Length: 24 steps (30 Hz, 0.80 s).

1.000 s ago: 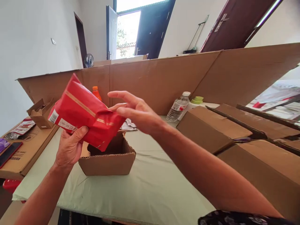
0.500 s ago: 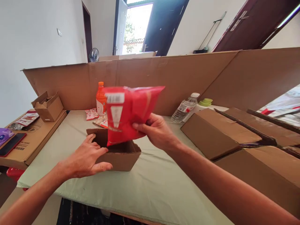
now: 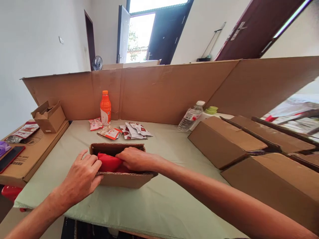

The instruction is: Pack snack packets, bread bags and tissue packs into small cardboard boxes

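Observation:
An open cardboard box (image 3: 122, 181) stands on the green-covered table in front of me. Inside it lies a red snack bag (image 3: 108, 162), its lower part hidden by the front wall. My right hand (image 3: 136, 159) reaches into the box, closed on the bag's right side; some fingertips are hidden. At the box's left end, my left hand (image 3: 83, 173) has its fingers bent over the rim and its thumb at the front wall, gripping the box.
Behind the box lie brown-and-white packets (image 3: 136, 130), an orange-white packet (image 3: 110, 133) and a pink packet (image 3: 95, 124). An orange bottle (image 3: 105, 108) and a clear bottle (image 3: 191, 117) stand near the cardboard screen (image 3: 154, 89). Larger cartons (image 3: 219, 146) fill the right side.
My right hand has lowered the red snack bag from above the box down into it. My left hand has shifted slightly left along the box. The packets behind are now uncovered.

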Each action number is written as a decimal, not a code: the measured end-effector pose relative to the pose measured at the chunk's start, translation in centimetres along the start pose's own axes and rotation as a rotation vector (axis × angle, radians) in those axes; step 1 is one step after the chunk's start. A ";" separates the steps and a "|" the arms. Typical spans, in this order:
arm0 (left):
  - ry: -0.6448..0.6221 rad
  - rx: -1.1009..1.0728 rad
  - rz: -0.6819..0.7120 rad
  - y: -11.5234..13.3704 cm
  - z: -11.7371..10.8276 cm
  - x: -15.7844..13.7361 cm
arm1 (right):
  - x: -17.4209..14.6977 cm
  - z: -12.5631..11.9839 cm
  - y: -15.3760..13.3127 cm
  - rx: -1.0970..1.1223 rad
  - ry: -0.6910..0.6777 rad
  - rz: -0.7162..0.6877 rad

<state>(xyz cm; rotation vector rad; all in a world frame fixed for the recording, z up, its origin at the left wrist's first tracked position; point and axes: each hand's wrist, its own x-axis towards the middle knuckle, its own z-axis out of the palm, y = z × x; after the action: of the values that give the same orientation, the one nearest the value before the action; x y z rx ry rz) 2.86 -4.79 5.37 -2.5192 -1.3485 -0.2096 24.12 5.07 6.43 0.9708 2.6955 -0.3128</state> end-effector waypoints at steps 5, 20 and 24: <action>-0.099 -0.091 0.082 0.6 -0.7 2.2 | 1.5 0.8 -0.2 0.042 -0.145 -0.090; -0.539 -0.249 0.041 0.6 -0.4 4.5 | 7.1 0.0 16.4 0.324 0.510 0.626; -0.599 -0.256 0.051 0.6 -0.3 4.9 | 13.0 2.9 18.9 0.290 0.380 0.791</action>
<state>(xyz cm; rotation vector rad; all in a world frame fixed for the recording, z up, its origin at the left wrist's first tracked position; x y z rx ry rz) 6.04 -1.29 6.78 -2.9690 -1.5311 0.4486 27.16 26.12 -2.50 2.2561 2.3239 -0.3769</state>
